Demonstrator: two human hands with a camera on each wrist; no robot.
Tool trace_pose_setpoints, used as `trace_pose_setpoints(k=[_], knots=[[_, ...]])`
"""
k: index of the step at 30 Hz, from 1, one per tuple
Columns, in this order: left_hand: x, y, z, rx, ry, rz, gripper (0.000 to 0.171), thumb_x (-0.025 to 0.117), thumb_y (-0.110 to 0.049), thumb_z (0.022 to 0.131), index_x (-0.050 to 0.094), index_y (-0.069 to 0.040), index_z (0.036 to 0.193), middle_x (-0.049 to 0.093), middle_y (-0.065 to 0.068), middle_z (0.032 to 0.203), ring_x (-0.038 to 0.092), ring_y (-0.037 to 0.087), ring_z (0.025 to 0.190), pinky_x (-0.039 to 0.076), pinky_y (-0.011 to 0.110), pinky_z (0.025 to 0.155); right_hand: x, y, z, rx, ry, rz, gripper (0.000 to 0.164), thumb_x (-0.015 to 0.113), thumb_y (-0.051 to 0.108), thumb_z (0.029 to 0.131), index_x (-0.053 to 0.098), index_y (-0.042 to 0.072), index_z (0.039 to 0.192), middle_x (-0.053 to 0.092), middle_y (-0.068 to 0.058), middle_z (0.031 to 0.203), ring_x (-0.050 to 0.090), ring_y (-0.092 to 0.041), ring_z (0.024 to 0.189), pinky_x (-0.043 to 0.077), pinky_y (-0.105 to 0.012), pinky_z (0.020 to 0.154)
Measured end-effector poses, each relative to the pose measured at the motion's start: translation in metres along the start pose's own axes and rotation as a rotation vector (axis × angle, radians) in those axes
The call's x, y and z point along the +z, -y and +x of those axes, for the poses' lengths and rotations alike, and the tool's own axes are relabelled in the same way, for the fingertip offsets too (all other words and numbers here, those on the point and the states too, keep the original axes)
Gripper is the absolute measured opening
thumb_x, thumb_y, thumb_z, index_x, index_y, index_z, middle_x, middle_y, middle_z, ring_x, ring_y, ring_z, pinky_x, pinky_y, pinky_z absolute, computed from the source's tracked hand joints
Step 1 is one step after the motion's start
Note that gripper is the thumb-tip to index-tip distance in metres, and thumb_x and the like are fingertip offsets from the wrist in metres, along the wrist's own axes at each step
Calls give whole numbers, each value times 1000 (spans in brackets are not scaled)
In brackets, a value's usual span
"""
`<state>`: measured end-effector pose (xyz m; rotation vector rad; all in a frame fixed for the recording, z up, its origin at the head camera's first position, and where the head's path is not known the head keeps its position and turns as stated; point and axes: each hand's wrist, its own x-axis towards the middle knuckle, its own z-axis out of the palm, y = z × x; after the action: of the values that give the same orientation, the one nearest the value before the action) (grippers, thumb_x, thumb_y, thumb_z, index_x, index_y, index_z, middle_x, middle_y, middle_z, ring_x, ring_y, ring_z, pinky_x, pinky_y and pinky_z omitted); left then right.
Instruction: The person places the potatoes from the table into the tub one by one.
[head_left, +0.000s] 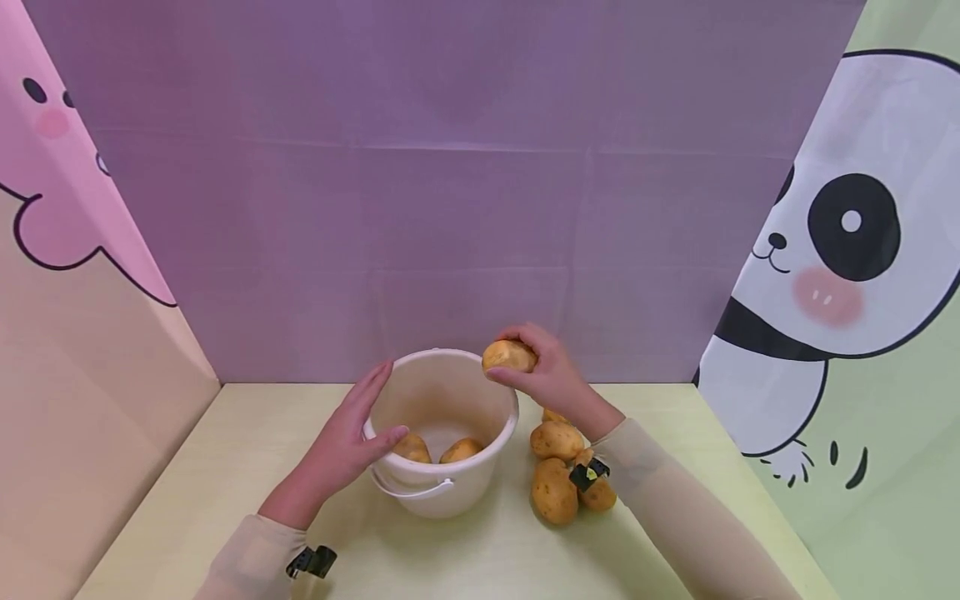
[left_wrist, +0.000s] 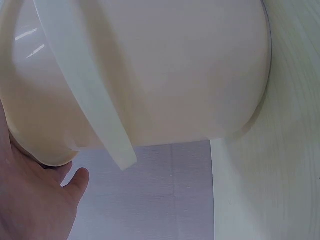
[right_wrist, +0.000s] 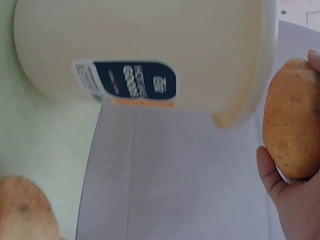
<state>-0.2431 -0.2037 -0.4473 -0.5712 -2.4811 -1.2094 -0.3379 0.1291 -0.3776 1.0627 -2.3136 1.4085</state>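
Note:
A cream plastic bucket (head_left: 480, 475) stands upright on the table, with its handle lowered at the front. My left hand (head_left: 352, 433) rests against the left of its rim, fingers fairly straight and thumb reaching over the front edge; the left wrist view has this hand (left_wrist: 37, 200) beside the rim. Inside lie two potatoes, one on the left (head_left: 412, 448) and one on the right (head_left: 461, 451). My right hand (head_left: 551, 375) grips another potato (head_left: 507, 357) between thumb and fingers, by the bucket's right rim. In the right wrist view, this potato (right_wrist: 291, 117) appears just beyond the rim.
Several loose potatoes (head_left: 555, 492) lie grouped on the table (head_left: 420, 567), right of the bucket and partly behind my right wrist. A purple backdrop (head_left: 465, 208) rises behind the table. Side panels carry a pink cartoon figure (head_left: 67, 217) and a panda (head_left: 847, 308).

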Motion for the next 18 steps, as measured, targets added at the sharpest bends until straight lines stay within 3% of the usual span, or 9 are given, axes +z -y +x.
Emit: trace_pose_setpoints(k=[7,18], knots=[[0,-2,0,-12,3,-3,96,81,-41,99,31,-10,175,29,18,180,29,53,161,32,80,119,16,12,10,-45,76,-35,38,94,26,92,75,20,124,69,5,117,65,-19,101,63,-34,80],[-1,-3,-1,-10,13,-4,96,81,-39,99,30,-9,175,28,19,180,28,53,162,32,80,120,39,14,24,-177,131,-90,42,94,23,92,74,9,126,71,0,115,65,-15,97,61,-29,79]])
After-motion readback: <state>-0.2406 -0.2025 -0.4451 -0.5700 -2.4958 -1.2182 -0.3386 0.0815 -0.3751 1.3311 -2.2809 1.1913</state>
